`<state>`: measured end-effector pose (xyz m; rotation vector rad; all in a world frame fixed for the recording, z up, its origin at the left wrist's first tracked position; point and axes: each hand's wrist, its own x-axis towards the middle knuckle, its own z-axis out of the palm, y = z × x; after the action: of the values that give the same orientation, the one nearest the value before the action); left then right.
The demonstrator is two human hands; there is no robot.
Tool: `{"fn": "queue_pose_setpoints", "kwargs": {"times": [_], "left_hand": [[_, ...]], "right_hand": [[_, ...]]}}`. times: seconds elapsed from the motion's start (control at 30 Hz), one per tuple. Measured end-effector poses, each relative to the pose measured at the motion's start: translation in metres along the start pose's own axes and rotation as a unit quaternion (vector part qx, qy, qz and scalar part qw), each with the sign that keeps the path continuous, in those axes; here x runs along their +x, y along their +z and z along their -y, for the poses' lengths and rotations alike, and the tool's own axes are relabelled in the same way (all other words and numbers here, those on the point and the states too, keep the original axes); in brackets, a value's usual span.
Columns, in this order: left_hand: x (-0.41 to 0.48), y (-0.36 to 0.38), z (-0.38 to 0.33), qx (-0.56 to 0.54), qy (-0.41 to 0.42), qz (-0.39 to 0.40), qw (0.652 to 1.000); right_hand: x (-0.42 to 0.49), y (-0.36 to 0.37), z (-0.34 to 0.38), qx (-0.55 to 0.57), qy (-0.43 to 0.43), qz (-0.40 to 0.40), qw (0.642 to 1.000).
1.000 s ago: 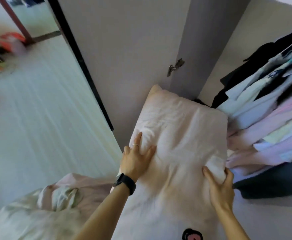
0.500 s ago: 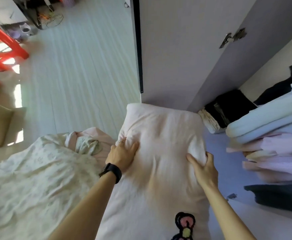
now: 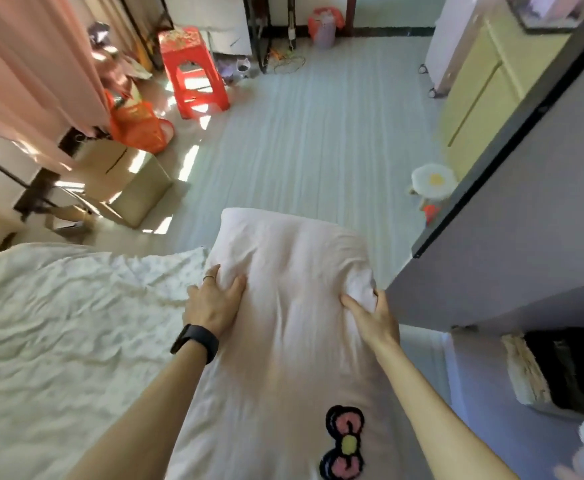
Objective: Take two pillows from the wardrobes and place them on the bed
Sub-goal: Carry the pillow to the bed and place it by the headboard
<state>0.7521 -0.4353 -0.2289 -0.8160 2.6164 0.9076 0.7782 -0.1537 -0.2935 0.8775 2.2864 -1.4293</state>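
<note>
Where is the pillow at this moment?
Centre of the head view: the pillow is gripped at its sides by the left hand and right hand, between the bed at left and the wardrobe door at right.

A red plastic stool [image 3: 193, 74] stands on the pale floor [image 3: 301, 140] near an orange mesh basket [image 3: 138, 128]; a cardboard box [image 3: 134, 181] sits just beside the basket, below a pink curtain [image 3: 30, 57]. To the right, a small egg-cushioned stool [image 3: 432, 183] stands near a yellow-green cabinet [image 3: 481, 95].
</note>
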Motion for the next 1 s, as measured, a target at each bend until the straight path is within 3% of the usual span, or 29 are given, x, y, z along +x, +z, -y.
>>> {"fn": "queue_pose_setpoints", "kwargs": {"times": [0.37,0.53,0.77,1.0], "left_hand": [[0.12,-0.107,-0.046,-0.177,-0.001,-0.153,0.972],[0.171,-0.131,-0.098,-0.159,-0.003,-0.225,0.961],[0.285,-0.149,-0.172,-0.174,-0.032,-0.286,0.942],[0.416,-0.171,-0.229,-0.221,-0.111,-0.347,0.905]], "right_hand": [[0.083,0.061,0.248,-0.09,-0.22,-0.006,0.971],[0.121,0.091,0.341,-0.156,-0.294,-0.01,0.943],[0.218,0.134,0.458,-0.154,-0.384,-0.024,0.91],[0.34,0.198,0.587,-0.191,-0.439,0.056,0.876]]}}
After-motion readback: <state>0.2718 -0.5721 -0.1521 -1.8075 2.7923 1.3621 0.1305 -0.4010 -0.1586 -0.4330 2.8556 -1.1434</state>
